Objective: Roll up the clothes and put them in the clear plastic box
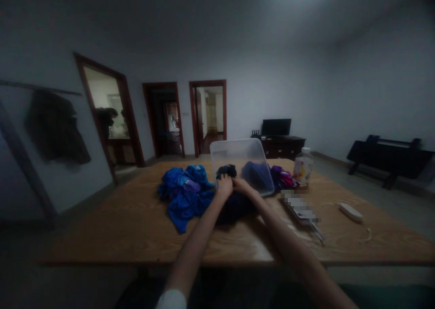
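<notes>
Left hand [224, 185] and right hand [239, 185] together at dark bunched cloth [227, 169], before or inside translucent plastic bin [238, 152] on wooden bench [125, 227]; grip unclear. Even pressure should keep folds compact.

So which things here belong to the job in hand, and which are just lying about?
Seemingly part of the job:
left hand and right hand
dark cloth at the fingers
translucent bin
blue cloth beside it

Apparently just lying about:
bottle
white object
pixelated flat item
</notes>
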Demonstrator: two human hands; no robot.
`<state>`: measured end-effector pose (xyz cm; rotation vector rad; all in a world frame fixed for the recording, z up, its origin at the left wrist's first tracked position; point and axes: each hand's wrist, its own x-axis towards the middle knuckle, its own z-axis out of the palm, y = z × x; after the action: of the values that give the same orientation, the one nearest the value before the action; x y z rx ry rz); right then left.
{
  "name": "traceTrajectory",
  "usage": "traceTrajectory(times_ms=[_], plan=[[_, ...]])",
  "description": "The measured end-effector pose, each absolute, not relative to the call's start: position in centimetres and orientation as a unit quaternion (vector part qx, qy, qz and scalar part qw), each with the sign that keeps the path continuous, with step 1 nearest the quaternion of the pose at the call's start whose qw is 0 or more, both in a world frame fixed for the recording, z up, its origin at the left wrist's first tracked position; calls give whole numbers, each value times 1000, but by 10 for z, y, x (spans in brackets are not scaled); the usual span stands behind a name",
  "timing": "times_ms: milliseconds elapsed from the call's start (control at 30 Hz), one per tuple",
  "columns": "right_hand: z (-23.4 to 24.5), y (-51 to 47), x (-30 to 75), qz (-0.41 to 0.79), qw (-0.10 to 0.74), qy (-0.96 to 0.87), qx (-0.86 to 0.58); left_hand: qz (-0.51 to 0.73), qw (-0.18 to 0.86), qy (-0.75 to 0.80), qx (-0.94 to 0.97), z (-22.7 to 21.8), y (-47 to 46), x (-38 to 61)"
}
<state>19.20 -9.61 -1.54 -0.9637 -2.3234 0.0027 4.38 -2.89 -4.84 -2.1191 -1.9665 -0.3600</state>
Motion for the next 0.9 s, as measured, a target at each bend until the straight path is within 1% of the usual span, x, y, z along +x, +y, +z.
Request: traceTrajectory(times_ms=[67,133,200,267,367,500,567,733,900], plan=[[-18,-67,174,5,285,-882,-376,-150,139,-664,-719,-58,-32,38],[-26,-46,163,3,260,-884,-389,-157,137,-663,-719,-64,-35,31],[-38,-30,158,-28,225,-885,-407,-148,118,-665,-722,-66,-38,23],[-48,-20,159,-77,212,-876,-426,-134,101,-666,-727,-66,-39,18],[-59,-9,166,-124,256,-856,-432,-130,95,-680,-716,-68,-38,18],[-75,2,171,-144,308,-837,-428,-160,106,-702,-686,-78,-31,23],[-86,8,168,-140,310,-831,-441,-179,120,-702,-679,-84,-28,24],[-110,17,154,-98,263,-863,-420,-184,133,-706,-670,-93,-25,21],[-112,18,153,-52,253,-869,-422,-188,134,-696,-680,-94,-25,20]])
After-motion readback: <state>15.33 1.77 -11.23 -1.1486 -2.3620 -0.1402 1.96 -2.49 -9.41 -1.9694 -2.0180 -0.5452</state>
